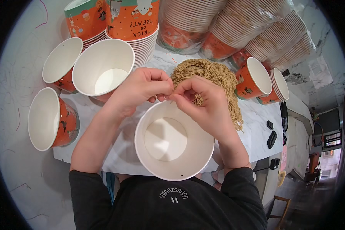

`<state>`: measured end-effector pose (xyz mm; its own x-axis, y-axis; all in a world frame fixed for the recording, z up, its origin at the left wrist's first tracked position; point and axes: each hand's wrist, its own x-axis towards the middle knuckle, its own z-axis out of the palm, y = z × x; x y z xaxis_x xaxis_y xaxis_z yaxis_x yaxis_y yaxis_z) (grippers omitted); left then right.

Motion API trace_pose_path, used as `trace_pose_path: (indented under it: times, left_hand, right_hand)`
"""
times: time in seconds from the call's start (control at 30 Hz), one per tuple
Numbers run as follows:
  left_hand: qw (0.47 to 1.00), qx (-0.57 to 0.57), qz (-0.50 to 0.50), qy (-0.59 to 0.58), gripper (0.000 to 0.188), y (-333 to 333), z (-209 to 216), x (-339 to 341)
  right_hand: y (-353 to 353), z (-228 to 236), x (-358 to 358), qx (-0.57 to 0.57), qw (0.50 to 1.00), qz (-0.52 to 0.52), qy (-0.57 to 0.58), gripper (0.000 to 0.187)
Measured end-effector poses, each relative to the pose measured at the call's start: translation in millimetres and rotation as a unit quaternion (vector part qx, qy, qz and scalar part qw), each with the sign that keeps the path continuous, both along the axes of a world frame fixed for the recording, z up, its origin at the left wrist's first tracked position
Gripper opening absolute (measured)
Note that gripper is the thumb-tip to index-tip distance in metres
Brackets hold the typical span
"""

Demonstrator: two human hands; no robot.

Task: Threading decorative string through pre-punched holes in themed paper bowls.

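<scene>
A large white-lined paper bucket (pixel 166 138) stands in front of me with its mouth toward me. A small dark hole shows near its closest rim. Over the far rim, my left hand (pixel 151 87) and my right hand (pixel 201 96) meet fingertip to fingertip, both closed in a pinch. What they pinch is too small to make out. Just behind my right hand lies a heap of tan cords (pixel 211 73), its strands trailing down on the right.
More orange paper buckets surround the marble-patterned table (pixel 253 134): a white-lined one (pixel 103 67) beside my left forearm, one at far left (pixel 44 119), stacks behind (pixel 132 23). Plastic-wrapped bucket stacks (pixel 237 23) line the back. Small black devices (pixel 271 139) lie at right.
</scene>
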<state>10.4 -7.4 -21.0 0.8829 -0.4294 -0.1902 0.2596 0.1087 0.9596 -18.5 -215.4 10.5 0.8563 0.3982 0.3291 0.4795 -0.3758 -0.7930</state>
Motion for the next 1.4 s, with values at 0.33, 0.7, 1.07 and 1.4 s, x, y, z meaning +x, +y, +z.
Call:
trace_pose_path:
  times: [0.33,0.7,1.07,1.4]
  left_hand:
    - [0.994,-0.041,0.076,-0.060,0.008,-13,0,-7]
    - [0.985,-0.068,0.118,-0.102,0.008,-21,-11,-4]
    - [0.967,-0.043,0.148,-0.205,0.007,-27,-1,-19]
    - [0.963,0.009,0.163,-0.216,0.008,-28,9,-30]
  right_hand:
    - [-6,-13,14,0.030,0.999,0.029,0.004,0.010]
    - [-3,-18,18,0.048,0.998,0.043,0.029,0.009]
    - [-12,-14,30,0.196,0.947,0.082,0.240,0.009]
    - [-9,-16,29,0.241,0.926,0.060,0.284,0.010]
